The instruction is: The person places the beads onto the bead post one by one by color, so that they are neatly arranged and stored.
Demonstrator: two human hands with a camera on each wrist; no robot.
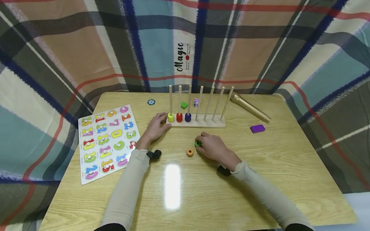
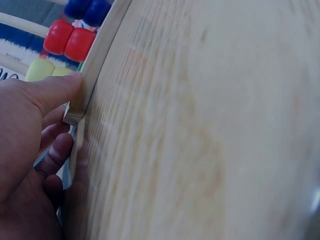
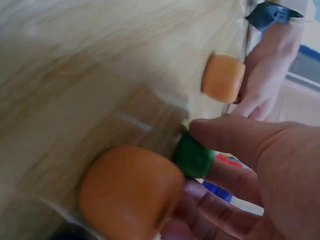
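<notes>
A wooden peg rack [image 1: 202, 124] stands at the middle back of the table, with a yellow ring [image 1: 171, 117], a red ring [image 1: 179, 117] and a blue ring [image 1: 188, 117] on its three left pegs. My left hand [image 1: 157, 126] holds the rack's left end. In the left wrist view the thumb [image 2: 60, 87] presses the base [image 2: 95, 65] and fingers curl behind it. My right hand [image 1: 212, 147] pinches a green ring [image 1: 198, 144] [image 3: 192, 156] on the tabletop. An orange ring [image 1: 189, 152] [image 3: 222, 77] lies just left of it. A larger blurred orange shape [image 3: 130, 192] sits near the fingers.
A number puzzle board [image 1: 107, 141] lies at the left. Behind the rack are a green cube [image 1: 184, 105], a small figure [image 1: 196, 102] and a round chip [image 1: 151, 102]. A golden cylinder [image 1: 250, 107] and a purple block [image 1: 257, 128] lie at the right. Plaid cloth surrounds the table.
</notes>
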